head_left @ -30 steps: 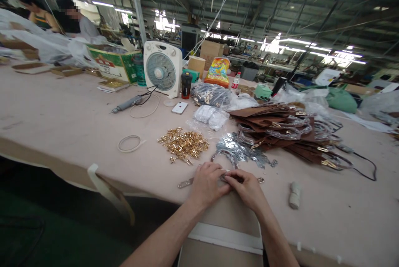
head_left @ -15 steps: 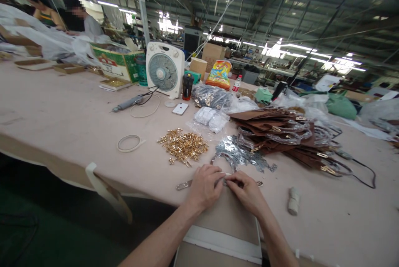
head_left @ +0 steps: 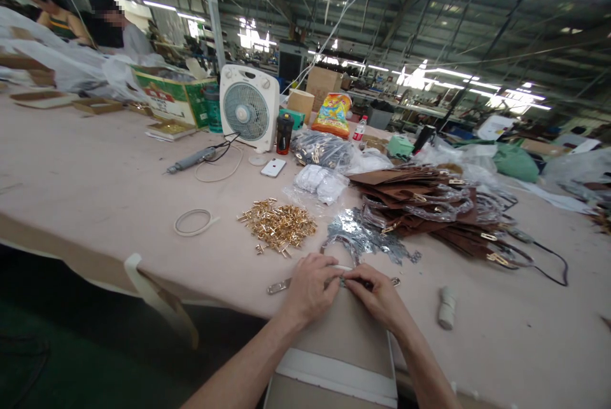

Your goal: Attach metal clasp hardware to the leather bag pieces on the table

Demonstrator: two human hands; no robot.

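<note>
At the table's front edge lies a handbag (head_left: 341,326), beige-grey with a pale band across it, its handle (head_left: 344,242) arching beyond my hands. My left hand (head_left: 312,285) is closed over the bag's top edge, thumb and fingertips pressed together there. My right hand (head_left: 375,291) pinches at the same edge, on a small silver metal plate (head_left: 342,282) mostly covered by the fingertips. A strap with a metal end (head_left: 279,286) sticks out left of my left hand. Just beyond are a heap of gold fittings (head_left: 279,224) and a pile of flat silver plates (head_left: 365,234).
Brown bag pieces (head_left: 429,205) are stacked at the right, near a small pale roll (head_left: 447,307). Farther back stand a fan (head_left: 248,107), a bottle (head_left: 284,133) and a phone (head_left: 273,168). A tape ring (head_left: 193,222) and corded tool (head_left: 191,159) lie left. Two people sit far left.
The view has shifted slightly, so the scene sits a little farther left. My fingers have barely moved at the bag's top edge; a bit more of the silver plate shows between them.
</note>
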